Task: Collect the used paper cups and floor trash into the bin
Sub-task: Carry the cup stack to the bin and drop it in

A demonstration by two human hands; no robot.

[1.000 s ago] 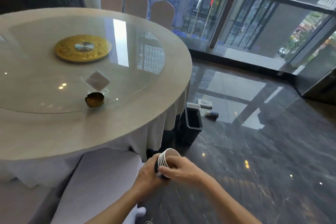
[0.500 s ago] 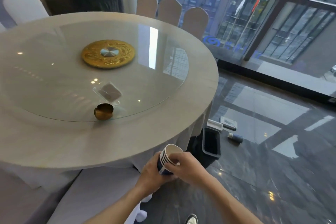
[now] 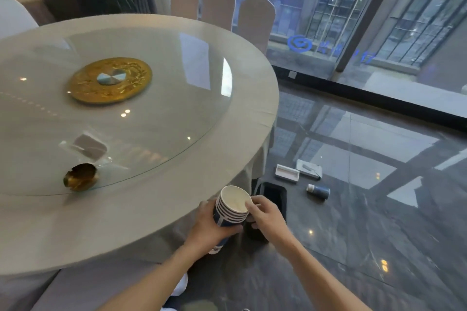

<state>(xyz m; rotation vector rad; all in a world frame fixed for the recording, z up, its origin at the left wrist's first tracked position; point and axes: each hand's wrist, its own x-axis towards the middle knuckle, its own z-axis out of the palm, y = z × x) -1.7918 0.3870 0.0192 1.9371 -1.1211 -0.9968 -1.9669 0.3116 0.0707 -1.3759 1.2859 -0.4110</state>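
Beside the round table (image 3: 151,209), the left hand (image 3: 209,226) grips the stacked paper cups (image 3: 233,206) (right hand (image 3: 266,217) holding the rim)

Bin (image 3: 279,197) on floor right of table (image 3: 156,209); fallen cup (image 3: 319,191) beyond it

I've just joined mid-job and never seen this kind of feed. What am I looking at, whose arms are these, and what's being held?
There is no machine: these are a person's two bare arms, filmed by one wide-angle camera worn on the head, looking forward and down. The left hand grips a stack of nested paper cups; the right hand pinches its top rim. On the round table lie a gold disc, a small gold dish and a clear card stand. On the floor, a black bin stands behind the right hand; beyond it lie a lone cup on its side, a white box and a flat item.
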